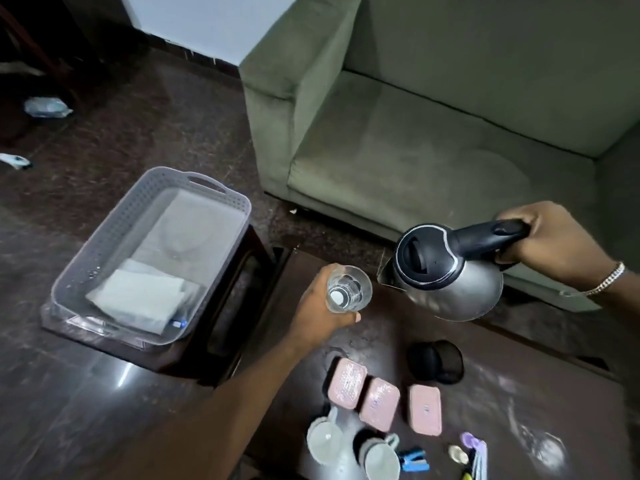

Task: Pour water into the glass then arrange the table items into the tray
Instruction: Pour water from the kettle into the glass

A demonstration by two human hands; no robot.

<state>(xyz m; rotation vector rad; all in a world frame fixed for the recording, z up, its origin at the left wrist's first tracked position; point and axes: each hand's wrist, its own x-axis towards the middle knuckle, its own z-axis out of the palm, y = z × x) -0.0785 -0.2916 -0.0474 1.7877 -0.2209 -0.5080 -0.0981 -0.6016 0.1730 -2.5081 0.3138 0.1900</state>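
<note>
So from the head cam, the left hand (320, 306) is wrapped around the glass (348, 288) just above the counter (519, 375), and the right hand (550, 237) is clamped on the kettle (450, 271) handle, spout near the rim. I'd guess the glass is slick and breakable, so holding it low around the wall makes sense, and the kettle looks heavy, so tip slowly; the tray (104, 230) sits well off to the left.

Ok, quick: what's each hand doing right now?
Left hand: closed around the glass.
Right hand: closed on the kettle handle, kettle lifted beside the glass.
</note>
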